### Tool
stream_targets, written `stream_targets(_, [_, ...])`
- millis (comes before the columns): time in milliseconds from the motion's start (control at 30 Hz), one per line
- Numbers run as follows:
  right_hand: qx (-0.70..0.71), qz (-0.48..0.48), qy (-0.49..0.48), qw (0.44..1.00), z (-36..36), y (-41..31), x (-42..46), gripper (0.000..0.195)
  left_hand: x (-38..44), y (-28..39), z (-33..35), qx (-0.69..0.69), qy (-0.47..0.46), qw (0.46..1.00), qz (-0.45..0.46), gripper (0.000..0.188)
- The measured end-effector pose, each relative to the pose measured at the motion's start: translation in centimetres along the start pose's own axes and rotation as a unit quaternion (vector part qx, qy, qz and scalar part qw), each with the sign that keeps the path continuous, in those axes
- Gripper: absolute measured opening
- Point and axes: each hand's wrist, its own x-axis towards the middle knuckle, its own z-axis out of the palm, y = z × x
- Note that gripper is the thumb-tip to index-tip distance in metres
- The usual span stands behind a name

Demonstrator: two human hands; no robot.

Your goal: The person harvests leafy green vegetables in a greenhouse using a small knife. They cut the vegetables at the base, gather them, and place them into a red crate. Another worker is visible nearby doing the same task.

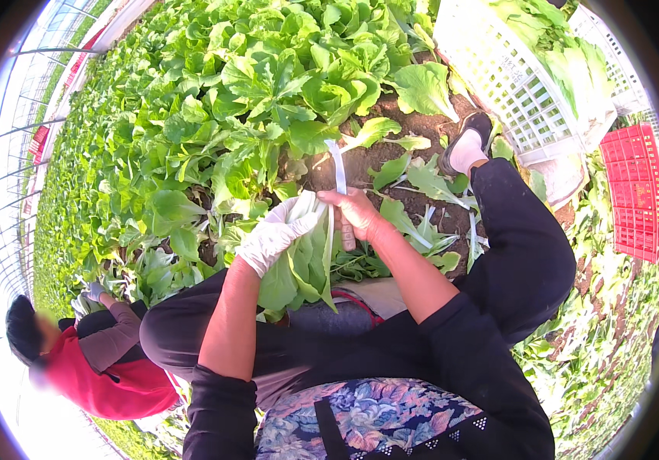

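My left hand (275,230), in a white glove, grips a head of leafy greens (301,270) by its pale stems. The leaves hang down towards my lap. My bare right hand (355,214) is beside it, closed around a knife with a narrow pale blade (338,167) that points away from me. The knife's handle is mostly hidden by my fingers. My right thumb is at the stem end of the greens, and I cannot tell whether the blade touches them. Cut loose leaves (404,221) lie on the soil to the right of my hands.
Growing leafy greens (203,115) fill the bed ahead and left. A white plastic crate (513,86) holding greens stands beyond my shoe (470,141), with a red crate (631,192) at far right. Another person (99,362) crouches at left. Greenhouse hoops (1,138) curve along the left side.
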Motion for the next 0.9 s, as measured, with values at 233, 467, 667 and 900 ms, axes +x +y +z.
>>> stream_targets(233, [-0.111,-0.047,0.165,0.979,-4.8,2.1,4.0,0.049,4.0,-1.4,5.5,0.124,0.051,0.989,-0.069,0.044])
stream_targets(467, [-0.204,-0.126,0.201,0.95,-11.1,1.6,11.9,0.026,14.5,9.1,7.8,0.672,-0.119,0.73,-0.021,0.071])
stream_targets(667, [-0.146,0.005,0.239,0.96,-10.9,-1.4,14.9,0.027,25.0,9.9,6.6,0.755,-0.102,0.633,0.138,0.059])
stream_targets(900, [-0.024,0.007,0.232,0.972,-8.5,-2.0,17.2,0.03,28.8,8.7,-2.7,0.82,-0.059,0.569,0.037,0.051])
